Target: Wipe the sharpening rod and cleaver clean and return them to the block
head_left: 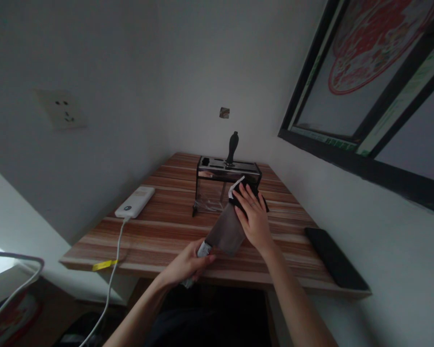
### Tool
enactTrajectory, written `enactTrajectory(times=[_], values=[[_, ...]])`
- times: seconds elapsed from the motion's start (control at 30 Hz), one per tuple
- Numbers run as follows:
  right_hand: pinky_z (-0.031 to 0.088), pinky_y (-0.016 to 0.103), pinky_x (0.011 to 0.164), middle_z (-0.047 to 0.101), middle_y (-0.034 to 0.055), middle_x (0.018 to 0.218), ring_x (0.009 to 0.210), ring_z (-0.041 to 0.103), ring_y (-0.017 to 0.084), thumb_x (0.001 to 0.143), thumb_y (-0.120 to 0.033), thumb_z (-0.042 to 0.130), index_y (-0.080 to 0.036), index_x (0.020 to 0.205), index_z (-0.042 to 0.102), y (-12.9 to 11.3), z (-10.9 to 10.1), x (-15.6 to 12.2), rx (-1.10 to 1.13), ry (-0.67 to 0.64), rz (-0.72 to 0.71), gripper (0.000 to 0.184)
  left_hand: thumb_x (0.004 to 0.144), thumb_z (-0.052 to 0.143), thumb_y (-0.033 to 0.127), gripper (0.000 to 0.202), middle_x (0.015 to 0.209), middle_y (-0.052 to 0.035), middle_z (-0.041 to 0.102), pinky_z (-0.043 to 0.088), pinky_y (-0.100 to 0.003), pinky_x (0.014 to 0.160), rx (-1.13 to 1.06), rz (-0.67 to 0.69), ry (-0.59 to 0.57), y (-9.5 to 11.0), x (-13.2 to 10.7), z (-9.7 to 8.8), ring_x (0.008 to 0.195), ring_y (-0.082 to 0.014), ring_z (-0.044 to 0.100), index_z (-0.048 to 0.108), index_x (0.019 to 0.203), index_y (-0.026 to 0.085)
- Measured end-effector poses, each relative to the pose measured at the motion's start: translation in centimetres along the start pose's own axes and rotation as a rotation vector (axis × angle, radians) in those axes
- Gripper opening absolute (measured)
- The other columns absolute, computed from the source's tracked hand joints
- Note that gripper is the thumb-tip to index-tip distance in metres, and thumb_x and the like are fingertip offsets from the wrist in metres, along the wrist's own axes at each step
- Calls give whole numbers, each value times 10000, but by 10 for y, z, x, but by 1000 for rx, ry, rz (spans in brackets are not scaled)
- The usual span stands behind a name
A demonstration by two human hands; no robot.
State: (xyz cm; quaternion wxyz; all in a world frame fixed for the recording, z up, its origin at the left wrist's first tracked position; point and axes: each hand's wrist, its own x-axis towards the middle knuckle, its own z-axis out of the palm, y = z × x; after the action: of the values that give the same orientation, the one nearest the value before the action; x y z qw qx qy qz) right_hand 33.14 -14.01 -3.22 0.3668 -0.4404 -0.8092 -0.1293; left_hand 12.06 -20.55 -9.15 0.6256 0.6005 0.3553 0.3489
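Note:
My left hand (pixel 190 263) is wrapped round the pale handle of a cleaver (pixel 227 232), whose broad blade points up and to the right over the table's front part. My right hand (pixel 252 217) presses a black cloth (pixel 243 181) with a white edge against the far end of the blade, covering that end. Its fingers lie close together over the cloth. Just behind the blade stands a knife block (pixel 210 189) with clear sides, a dark frame and a slotted shiny top. One black-handled tool (pixel 233 147) is upright in it, the rest of it hidden.
On the wood-grain table (pixel 166 231), a white power bank (pixel 135 201) with a white cable (pixel 117 246) lies at left. A black phone (pixel 335 258) lies near the right edge. Walls close in behind and on both sides. A dark-framed window (pixel 347 111) is at right.

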Motion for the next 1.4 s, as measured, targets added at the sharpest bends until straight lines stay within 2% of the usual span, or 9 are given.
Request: enactTrajectory(times=[0.27,0.6,0.73,0.83,0.9,1.23,1.4], values=[[191,472,1157,398,40,1496,1417,290,191,990,-242,370,-233,1411,421,-8,3,-5,-5,18,2,423,795,639,447,313,464,120,380,230,-131,310,7,-7,12,0,0,0,321,-23,295,490,847,177],[160,472,1171,380,30,1505,1428,262,190,969,-187,395,-225,1439,378,-45,10,-41,47,-98,-84,471,782,649,432,312,472,116,397,235,-123,316,-47,-1,47,-1,2,2,324,-18,292,465,807,181],[188,468,1168,391,35,1499,1424,272,192,945,-154,421,-203,1434,388,-66,13,-58,80,-142,-134,493,738,636,334,231,449,110,421,270,-132,313,-64,2,81,-5,3,1,315,-25,303,491,804,167],[206,462,1168,401,24,1494,1419,284,186,933,-143,432,-200,1443,370,-81,13,-67,123,-173,-157,516,645,564,212,106,384,86,446,277,-137,315,-65,-13,125,-9,4,1,311,-46,346,494,710,168],[210,453,1169,419,15,1482,1411,302,179,934,-146,431,-209,1448,359,-87,13,-71,153,-165,-141,523,585,515,171,106,373,79,459,281,-139,317,-80,-24,143,-11,3,1,313,-54,366,498,690,169],[194,447,1173,412,-4,1483,1404,319,188,964,-184,413,-260,1492,261,-83,9,-73,199,-178,-148,555,555,489,140,238,404,94,477,306,-135,319,-94,-16,134,-12,4,1,315,-53,376,509,791,164],[199,459,1170,391,9,1495,1415,294,193,963,-184,415,-230,1489,266,-77,6,-71,157,-237,-176,549,607,538,159,96,419,83,458,303,-133,329,-58,4,78,-10,4,0,328,-40,365,493,693,163]])
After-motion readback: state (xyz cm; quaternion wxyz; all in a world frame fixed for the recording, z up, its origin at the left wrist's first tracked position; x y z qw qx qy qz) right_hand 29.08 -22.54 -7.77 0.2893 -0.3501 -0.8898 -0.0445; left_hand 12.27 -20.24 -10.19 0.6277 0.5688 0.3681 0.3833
